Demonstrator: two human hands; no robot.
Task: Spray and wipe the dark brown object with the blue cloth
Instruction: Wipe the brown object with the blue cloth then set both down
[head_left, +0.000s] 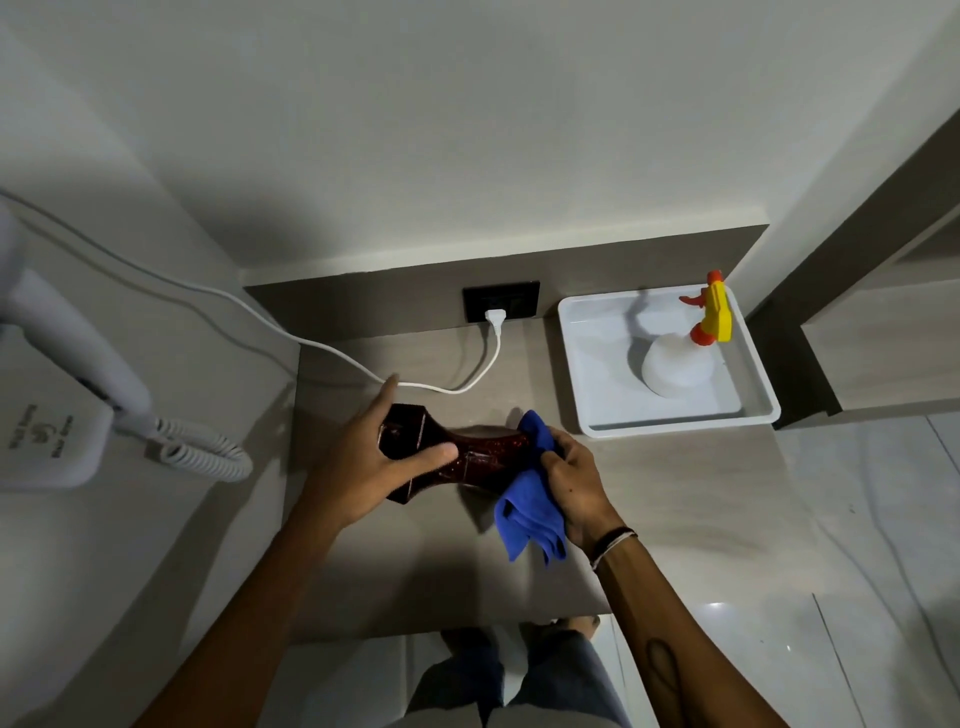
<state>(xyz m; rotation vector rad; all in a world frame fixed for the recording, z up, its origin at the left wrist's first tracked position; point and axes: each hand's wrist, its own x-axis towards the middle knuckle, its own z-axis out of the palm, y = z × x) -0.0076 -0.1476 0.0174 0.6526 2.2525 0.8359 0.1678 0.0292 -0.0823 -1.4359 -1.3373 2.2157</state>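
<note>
At the centre of the view, a glossy dark brown faceted object with a narrow waist (467, 457) lies on its side above the grey-beige wood-grain countertop (649, 493), its long axis running from nine o'clock to three o'clock. Whether it touches the counter or is lifted just off it cannot be told.

The left hand (374, 457) clasps the object's wide end at nine o'clock, fingers over the far side and thumb pressed across the near face, so the object juts out of this grip toward three o'clock.

The right hand (571, 478) is closed around a bunched bright blue microfibre cloth (535, 493) and presses it against the object's other end, at three o'clock of the waist. The cloth's loose folds hang toward six o'clock below the hand.

At one o'clock from the object, well apart, a white rectangular plastic tray (587, 384) sits on the counter, holding an upright translucent white spray bottle with a yellow and orange trigger head (685, 353). At twelve o'clock, a white plug sits in a black wall socket (501, 301). At nine o'clock a white wall-mounted hair dryer with a coiled cord (72, 353) hangs.
</note>
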